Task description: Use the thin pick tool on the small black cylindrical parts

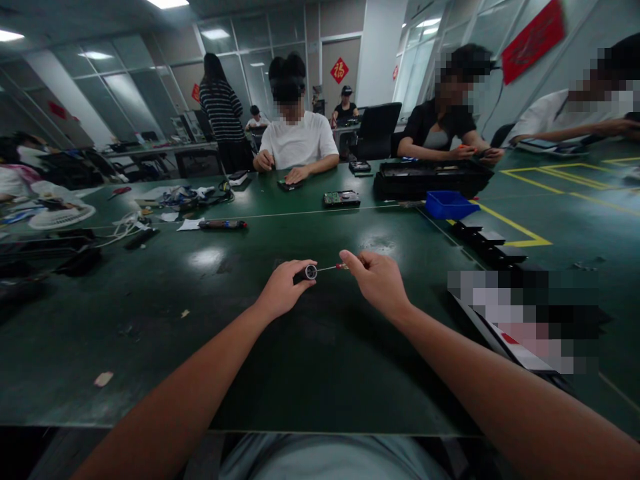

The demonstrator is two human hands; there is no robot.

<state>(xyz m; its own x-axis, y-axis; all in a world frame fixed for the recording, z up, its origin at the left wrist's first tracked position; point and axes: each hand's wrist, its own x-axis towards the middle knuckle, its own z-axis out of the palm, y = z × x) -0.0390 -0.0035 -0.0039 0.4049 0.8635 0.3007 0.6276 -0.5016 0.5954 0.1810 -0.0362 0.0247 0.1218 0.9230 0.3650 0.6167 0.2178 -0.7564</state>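
My left hand (284, 288) is closed around a small black cylindrical part (311, 272), whose round, light-rimmed end faces me. In my right hand (380, 280) is a screwdriver (341, 267) with a reddish handle, gripped between thumb and fingers. Its thin metal shaft points left and reaches the rim of the black part; whether the tip is inside or only touching, I cannot tell. Both hands are just above the green table (310, 373). Most of the screwdriver's handle is hidden by my right fingers.
Ahead lie an open hard drive (341, 198), a blue bin (450, 205) and a long black casing (433, 180). A dark tool (223, 225) rests left of centre. Black pieces (490, 243) line the right. Across the table a person in white (299, 143) handles a small part.
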